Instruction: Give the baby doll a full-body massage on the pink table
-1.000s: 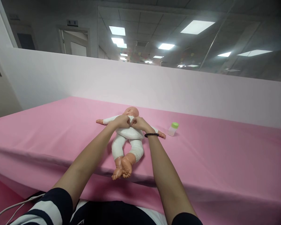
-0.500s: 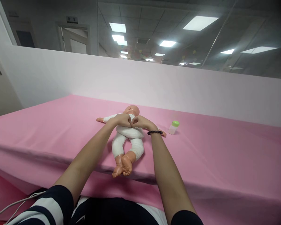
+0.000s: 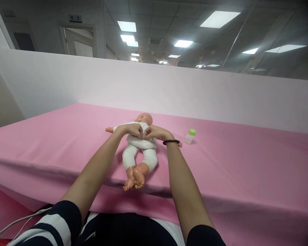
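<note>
A baby doll (image 3: 140, 155) in white clothes lies on its back, its head away from me and its bare feet towards me. My left hand (image 3: 135, 130) is closed at the doll's chest, fingers pinched on the white top (image 3: 141, 142). Close against it from the right, my right hand (image 3: 154, 132) pinches the same part of the top, thumb and fingertips together. The small spot between the fingertips is too hidden to make out. Both wrists bend inward over the doll's body, and a black beaded bracelet (image 3: 171, 141) circles the right one.
The doll rests on a pink-covered table (image 3: 236, 164). To the right of its hand stands a small clear bottle with a green lid (image 3: 190, 136). Behind rises a low white wall (image 3: 169, 92) with glass above. Pale cables (image 3: 23, 220) run at the lower left.
The view has tilted slightly, so the scene sits a little higher. Both hands stay pinched at the doll's chest, with only slight wrist movement.
</note>
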A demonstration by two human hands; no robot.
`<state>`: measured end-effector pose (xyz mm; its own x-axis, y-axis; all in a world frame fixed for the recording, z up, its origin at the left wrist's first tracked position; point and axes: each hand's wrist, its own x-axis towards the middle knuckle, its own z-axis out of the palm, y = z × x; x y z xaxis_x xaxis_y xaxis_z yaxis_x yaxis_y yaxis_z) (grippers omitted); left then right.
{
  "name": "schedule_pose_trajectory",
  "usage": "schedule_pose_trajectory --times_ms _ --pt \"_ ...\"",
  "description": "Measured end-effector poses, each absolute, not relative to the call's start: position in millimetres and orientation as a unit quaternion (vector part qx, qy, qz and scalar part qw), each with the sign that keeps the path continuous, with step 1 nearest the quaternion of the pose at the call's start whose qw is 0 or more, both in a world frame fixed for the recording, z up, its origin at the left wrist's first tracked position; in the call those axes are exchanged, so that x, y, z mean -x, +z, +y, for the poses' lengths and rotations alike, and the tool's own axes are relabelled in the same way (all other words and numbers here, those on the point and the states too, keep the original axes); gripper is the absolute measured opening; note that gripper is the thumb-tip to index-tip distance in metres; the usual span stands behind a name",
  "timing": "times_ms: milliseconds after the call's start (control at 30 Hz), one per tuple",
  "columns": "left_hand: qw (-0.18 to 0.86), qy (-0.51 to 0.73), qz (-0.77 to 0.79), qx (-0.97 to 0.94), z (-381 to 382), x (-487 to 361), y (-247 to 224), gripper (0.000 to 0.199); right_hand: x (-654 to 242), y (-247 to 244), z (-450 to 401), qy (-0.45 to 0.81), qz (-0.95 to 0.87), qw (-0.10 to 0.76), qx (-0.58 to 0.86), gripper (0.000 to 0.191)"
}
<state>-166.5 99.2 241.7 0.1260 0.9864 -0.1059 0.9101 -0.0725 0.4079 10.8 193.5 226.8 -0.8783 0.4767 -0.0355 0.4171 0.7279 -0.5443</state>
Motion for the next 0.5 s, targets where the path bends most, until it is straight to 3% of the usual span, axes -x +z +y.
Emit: schedule_pose_trajectory --times_ms 200,367,500 --pt "0.239 0.062 0.628 -0.738 97 168 247 0.016 -16 230 194 0.328 -0.918 0.005 0.223 0.021" --pt "0.191 0.044 0.656 -0.729 94 152 249 0.015 -6 221 199 0.271 -0.924 0.011 0.27 0.019" --pt "0.17 0.054 0.646 -0.742 92 153 251 0.014 -13 228 197 0.296 -0.925 0.008 0.238 0.016"
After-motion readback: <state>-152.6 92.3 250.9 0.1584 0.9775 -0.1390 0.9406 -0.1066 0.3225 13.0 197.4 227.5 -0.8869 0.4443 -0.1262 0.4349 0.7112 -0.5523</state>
